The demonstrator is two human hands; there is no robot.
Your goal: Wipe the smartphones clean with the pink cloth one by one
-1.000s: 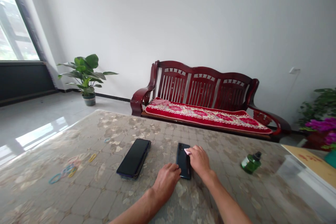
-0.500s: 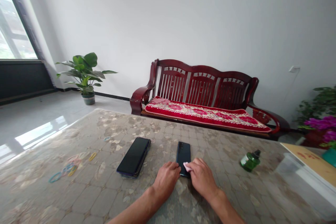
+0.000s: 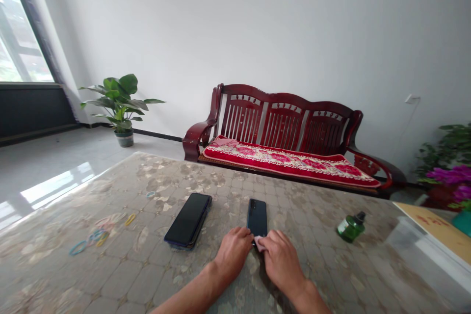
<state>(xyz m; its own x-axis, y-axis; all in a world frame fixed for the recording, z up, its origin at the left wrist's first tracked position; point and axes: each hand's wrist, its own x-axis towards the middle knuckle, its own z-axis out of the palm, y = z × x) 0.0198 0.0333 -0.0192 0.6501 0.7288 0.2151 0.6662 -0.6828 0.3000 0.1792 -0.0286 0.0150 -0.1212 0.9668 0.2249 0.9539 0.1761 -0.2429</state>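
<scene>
A dark blue smartphone [image 3: 257, 217] lies back up on the table, its camera bump toward the far left corner. My left hand [image 3: 235, 250] grips its lower left edge with curled fingers. Pinched in my right hand [image 3: 281, 257] is a small pale pink cloth or tissue [image 3: 259, 243], pressed at the phone's near end. The fingers hide that end of the phone. To the left, another black-screened phone [image 3: 188, 218] rests face up, seemingly on top of a further flat item.
A patterned cover spreads over the table [image 3: 121, 274]. Several coloured hair ties [image 3: 99, 238] lie at left. A green bottle [image 3: 351, 227] stands at right, beside a pale box [image 3: 434, 228]. Beyond the table are a wooden bench [image 3: 283, 122] and a potted plant [image 3: 123, 105].
My right hand has moved the pink cloth down along the phone's back to its near end, uncovering more of the back. My left hand keeps its hold at the left edge.
</scene>
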